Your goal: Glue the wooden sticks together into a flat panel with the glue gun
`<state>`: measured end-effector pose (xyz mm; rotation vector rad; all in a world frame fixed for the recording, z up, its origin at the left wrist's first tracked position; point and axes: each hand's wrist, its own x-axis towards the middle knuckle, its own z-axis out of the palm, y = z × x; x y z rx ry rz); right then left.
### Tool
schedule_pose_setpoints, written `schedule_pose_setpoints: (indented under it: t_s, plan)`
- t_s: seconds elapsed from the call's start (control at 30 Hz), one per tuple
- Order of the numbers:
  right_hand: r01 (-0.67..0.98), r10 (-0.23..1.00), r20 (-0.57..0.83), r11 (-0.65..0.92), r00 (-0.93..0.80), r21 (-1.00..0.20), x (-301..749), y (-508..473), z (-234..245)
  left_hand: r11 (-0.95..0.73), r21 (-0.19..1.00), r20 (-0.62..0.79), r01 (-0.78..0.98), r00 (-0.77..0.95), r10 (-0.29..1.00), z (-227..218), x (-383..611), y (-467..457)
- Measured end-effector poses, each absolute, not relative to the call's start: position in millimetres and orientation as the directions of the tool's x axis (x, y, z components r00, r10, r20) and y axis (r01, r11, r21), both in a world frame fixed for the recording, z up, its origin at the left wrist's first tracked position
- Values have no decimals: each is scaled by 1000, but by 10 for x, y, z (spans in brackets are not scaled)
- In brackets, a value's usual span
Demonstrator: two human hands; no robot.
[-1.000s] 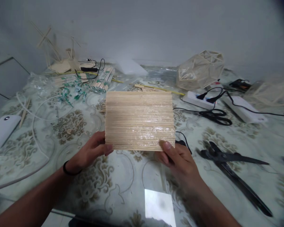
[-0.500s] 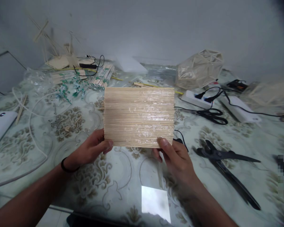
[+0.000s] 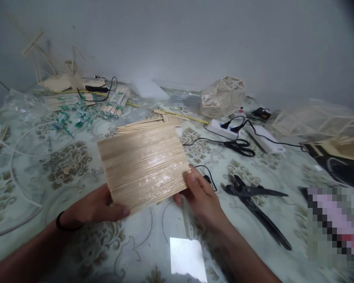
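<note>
A panel of thin wooden sticks [image 3: 146, 165] set side by side is held above the table, tilted, with shiny glossy patches on its face. My left hand [image 3: 97, 208] grips its lower left corner, thumb on the front face and the other fingers mostly hidden behind. At the lower right corner, my right hand [image 3: 199, 190] pinches the panel with the thumb in front and fingers beneath. Behind the panel's top edge lie loose wooden sticks [image 3: 141, 125] on the table.
To the right are a large black cutter [image 3: 253, 194], black scissors [image 3: 238, 147] and a white power strip [image 3: 222, 129] with plugs. Wrapped stick bundles [image 3: 116, 101] and a stick model [image 3: 57, 80] stand at the back left. A wrapped stick frame [image 3: 222, 96] sits near the wall.
The panel has moved left and down and turned, its right side now higher than its left. Both hands moved with it, still holding it. The camera view has swung right.
</note>
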<state>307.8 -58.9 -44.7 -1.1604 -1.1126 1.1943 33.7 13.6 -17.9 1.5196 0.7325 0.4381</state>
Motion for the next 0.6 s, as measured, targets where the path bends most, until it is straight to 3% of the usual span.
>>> schedule_pose_setpoints:
  t_s: [0.07,0.13,0.2,0.27,0.4,0.6]
  plan:
    - [-24,995,37,39,94,-999,3198,-565,-415,125,980,-199,155,740,642,-208,318,140]
    - [181,986,83,56,144,-982,3360,-529,-376,202,972,-224,118,710,667,-248,320,148]
    - [549,989,105,32,103,-835,3518,-494,-360,206,974,-215,93,661,719,-276,344,155]
    - [705,997,72,23,40,-709,3630,-476,-387,173,981,-188,85,623,760,-283,383,153]
    - [766,1000,21,13,0,-643,3709,-485,-534,158,984,-175,79,573,801,-276,457,131]
    - [795,996,-44,-84,72,-601,3803,-439,-663,170,982,-184,77,548,816,-328,480,128]
